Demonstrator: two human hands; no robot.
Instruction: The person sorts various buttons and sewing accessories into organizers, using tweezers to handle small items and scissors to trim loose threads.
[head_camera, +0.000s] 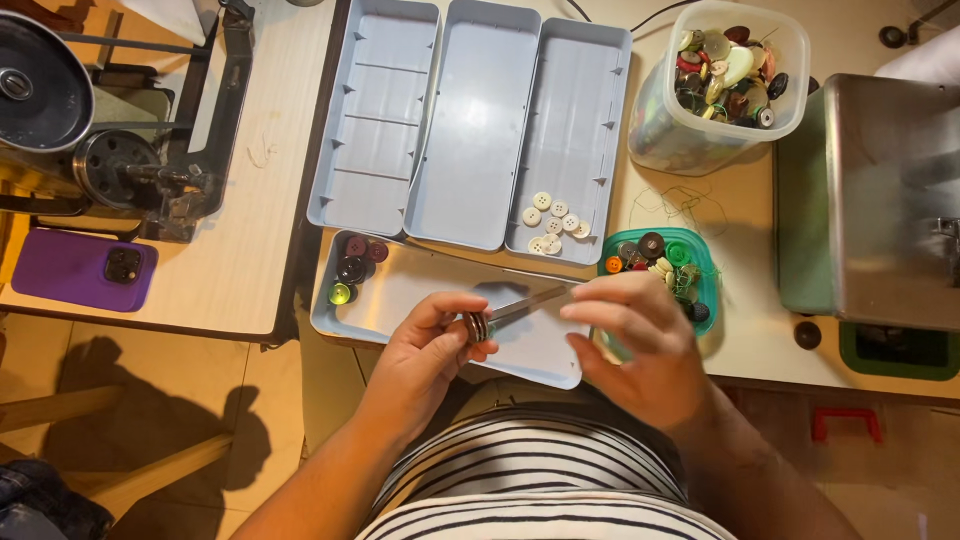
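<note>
1. Nearest of all is the striped shirt (540, 480), and just above it the two hands work close together over the near tray (420, 290).
2. The left hand (430, 345) is pinched shut on a small stack of buttons (477, 326) — dark ones, as far as I can tell, since the fingers hide most of them.
3. The right hand (635, 340) is closed on thin metal scissors or tweezers (530, 303), the tips meeting the stack; which tool it is I cannot say for sure.
4. My reading: the step in hand is picking or snipping thread at the held buttons, midway through sorting them.
5. The sorting shows around them — dark and green buttons (352, 265) in the near tray's left corner, white buttons (550, 222) in the right section of the grey divided organiser (470, 130), mixed ones in the green lid (665, 265) and the clear tub (725, 80).
6. The next move calls for a steady left pinch and a fine tip placement — a slip would scatter the stack over the tray.
</note>
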